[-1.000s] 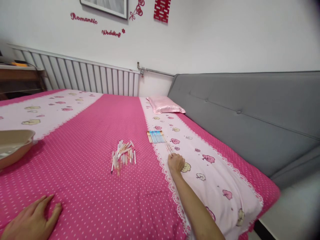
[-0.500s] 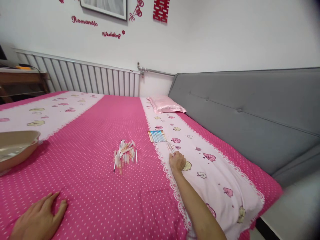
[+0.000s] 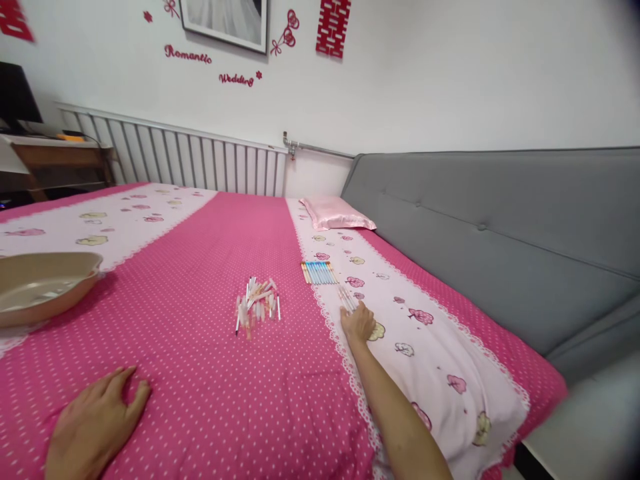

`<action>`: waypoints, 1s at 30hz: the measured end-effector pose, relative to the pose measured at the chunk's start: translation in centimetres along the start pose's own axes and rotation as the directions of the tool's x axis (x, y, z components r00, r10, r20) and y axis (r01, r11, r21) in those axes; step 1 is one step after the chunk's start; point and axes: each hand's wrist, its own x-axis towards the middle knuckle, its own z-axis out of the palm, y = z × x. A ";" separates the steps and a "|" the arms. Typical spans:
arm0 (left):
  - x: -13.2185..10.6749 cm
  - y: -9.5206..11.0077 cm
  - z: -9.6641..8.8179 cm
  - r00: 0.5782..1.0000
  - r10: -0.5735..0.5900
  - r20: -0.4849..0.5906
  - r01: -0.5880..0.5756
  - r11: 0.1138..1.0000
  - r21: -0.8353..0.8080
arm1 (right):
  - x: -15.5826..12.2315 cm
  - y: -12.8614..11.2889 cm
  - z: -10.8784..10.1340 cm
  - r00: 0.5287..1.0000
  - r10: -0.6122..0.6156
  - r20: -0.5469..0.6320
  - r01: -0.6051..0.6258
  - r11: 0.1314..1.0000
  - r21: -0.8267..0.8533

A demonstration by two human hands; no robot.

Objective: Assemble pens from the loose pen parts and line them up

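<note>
On the pale, tree-printed stripe (image 3: pixel 430 373): several slender whitish sticks with faint pinkish marks (image 3: pixel 346 297) are lying side by side, at a slant.
Right hand: the bare right hand (image 3: pixel 359 323) is at their near ends, with fingers bent downward; whether it is grasping them or only touching, I cannot tell.
Neat row: slim blue pens with tan ones at both ends (image 3: pixel 320 273) lie just beside the sticks, a little farther from the person.
Loose pile: thin white and pinkish sticks (image 3: pixel 257 305), crossing one another, lie to the left of the row.
Bed cover: a bright pink cloth with white dots (image 3: pixel 200 373) is under the pile.
Left hand: the bare left hand (image 3: pixel 97 420) rests on this cloth, released, its thumb apart from the fingers.
Basin: a shallow beige basin (image 3: pixel 77 299) stands beyond the left hand.
Bed's far part: a shiny pale-pink pillow (image 3: pixel 337 213) lies near the grey padded headboard (image 3: pixel 450 193).
</note>
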 end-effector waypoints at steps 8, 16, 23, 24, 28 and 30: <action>-1.8 2.7 -3.4 0.992 0.088 -0.087 -0.078 0.991 0.108 | -0.6 0.0 -0.6 0.999 -0.004 0.042 0.005 1.000 -0.019; -4.0 3.3 -3.9 0.989 0.014 -0.147 -0.010 1.000 0.027 | -1.8 0.9 -0.2 0.998 0.023 0.065 -0.025 0.999 0.025; -4.5 3.5 -3.8 0.987 0.000 -0.162 -0.002 1.000 -0.016 | -2.3 1.7 0.5 0.998 0.036 0.049 -0.040 0.995 0.097; -4.4 3.5 -3.8 0.987 0.004 -0.163 -0.005 1.000 -0.006 | -2.4 1.7 0.3 0.998 0.030 0.050 -0.036 0.994 0.106; -4.0 3.6 -3.8 0.986 0.027 -0.164 -0.022 0.999 0.034 | -3.0 1.7 -0.4 0.999 0.017 0.042 -0.022 0.993 0.119; -3.8 3.6 -3.9 0.987 0.029 -0.158 -0.021 0.999 0.050 | -3.5 1.8 -0.9 0.999 0.022 0.046 -0.027 0.993 0.119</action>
